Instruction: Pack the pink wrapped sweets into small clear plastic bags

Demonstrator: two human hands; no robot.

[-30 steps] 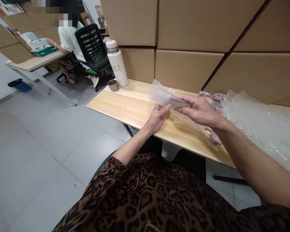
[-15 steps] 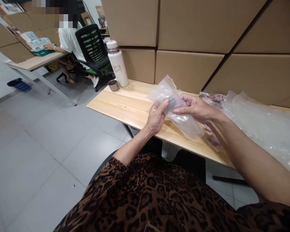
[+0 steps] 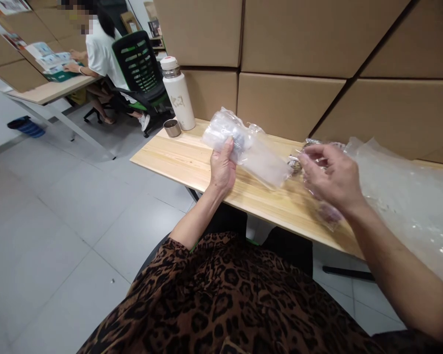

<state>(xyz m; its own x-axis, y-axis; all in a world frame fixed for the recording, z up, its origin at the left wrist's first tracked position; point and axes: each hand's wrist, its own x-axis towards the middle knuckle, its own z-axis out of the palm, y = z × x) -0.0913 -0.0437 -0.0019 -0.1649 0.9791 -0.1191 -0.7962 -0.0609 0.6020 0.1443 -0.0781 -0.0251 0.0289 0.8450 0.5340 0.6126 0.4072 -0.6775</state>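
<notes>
A translucent plastic bag (image 3: 268, 164) is gripped by my left hand (image 3: 222, 169) above the wooden table, its thumb pressed on top. Something greyish shows through the bag under the thumb, too veiled to name. My right hand (image 3: 332, 172), slightly blurred, is apart from the bag on its right side. Its fingers are pinched on a small clear plastic packet (image 3: 294, 165) with something dark and patterned inside. Below that hand, more clear packets with pinkish contents (image 3: 329, 214) lie on the table, partly hidden by it.
A stack of flat translucent bags (image 3: 409, 191) covers the table's right part. Cardboard boxes (image 3: 291, 103) wall off the back. A white bottle (image 3: 179, 101) and a metal cup (image 3: 172, 128) stand at the left end. Another person (image 3: 103, 54) sits at a far table.
My right hand has let go of the translucent bag and moved right to the clear packets, pinching one. My left hand has shifted a little left and up with the bag.
</notes>
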